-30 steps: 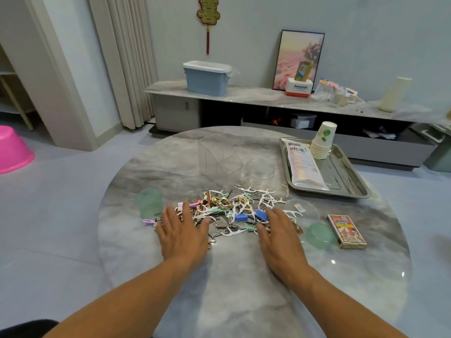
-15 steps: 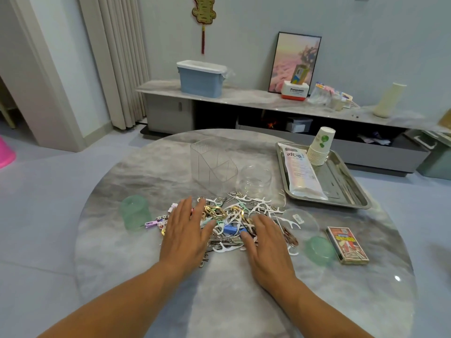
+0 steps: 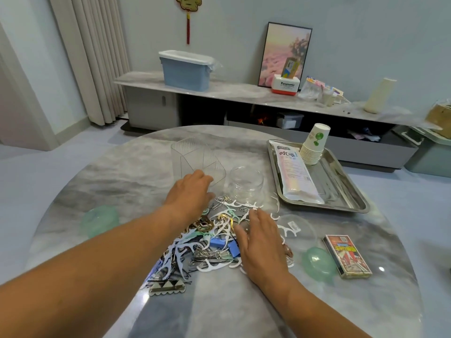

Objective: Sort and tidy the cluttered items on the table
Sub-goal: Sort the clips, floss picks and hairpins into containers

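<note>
Round marble tabletop (image 3: 102,176), items listed left to right. Green lid (image 3: 100,220), lying flat near the left edge. Left hand (image 3: 189,193), reached forward, fingers loosely bent at the base of the clear divided organizer (image 3: 195,162); whether they grip it cannot be told. Pile of clutter (image 3: 210,237) at centre: white floss picks, paper clips, hairpins, blue binder clips, one silver scalloped hair clip (image 3: 167,287) at its near edge. Clear round jar (image 3: 245,182), upright, just beyond the pile. Right hand (image 3: 262,240), palm down on the pile's right side, fingers spread and flat. Clear lid (image 3: 296,228), second green lid (image 3: 318,264), card box (image 3: 347,256). Steel tray (image 3: 351,191) holding a packet and stacked paper cups (image 3: 314,145).
</note>
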